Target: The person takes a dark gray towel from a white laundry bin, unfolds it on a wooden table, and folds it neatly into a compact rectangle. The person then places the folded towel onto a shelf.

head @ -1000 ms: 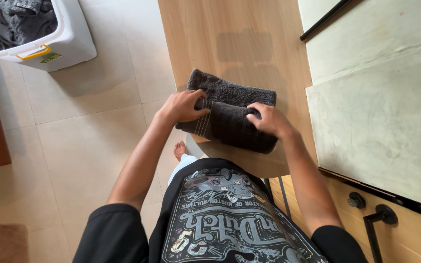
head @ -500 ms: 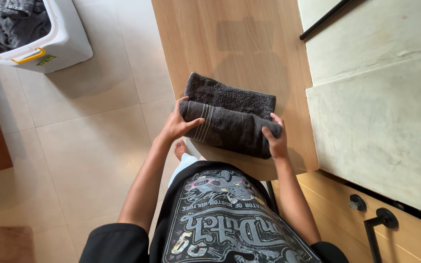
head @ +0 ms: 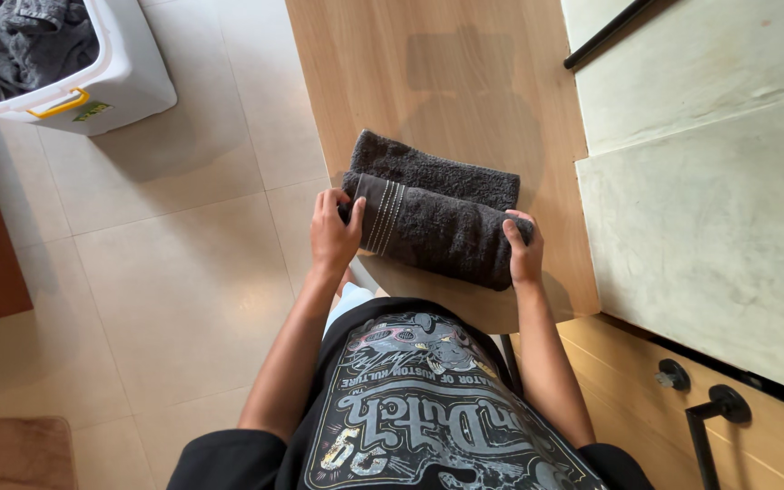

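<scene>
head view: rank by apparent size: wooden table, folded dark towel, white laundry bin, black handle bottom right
1. wooden table
2. white laundry bin, cropped by the frame, so only roughly level with the towel
3. folded dark towel, held by left hand and right hand
4. black handle

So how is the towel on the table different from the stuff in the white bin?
The dark grey towel is neatly folded, while the grey cloths in the white bin lie crumpled in a heap. The towel lies on the wooden table with the left hand and right hand gripping its ends; nobody touches the cloths. Both are dark grey fabric.
</scene>
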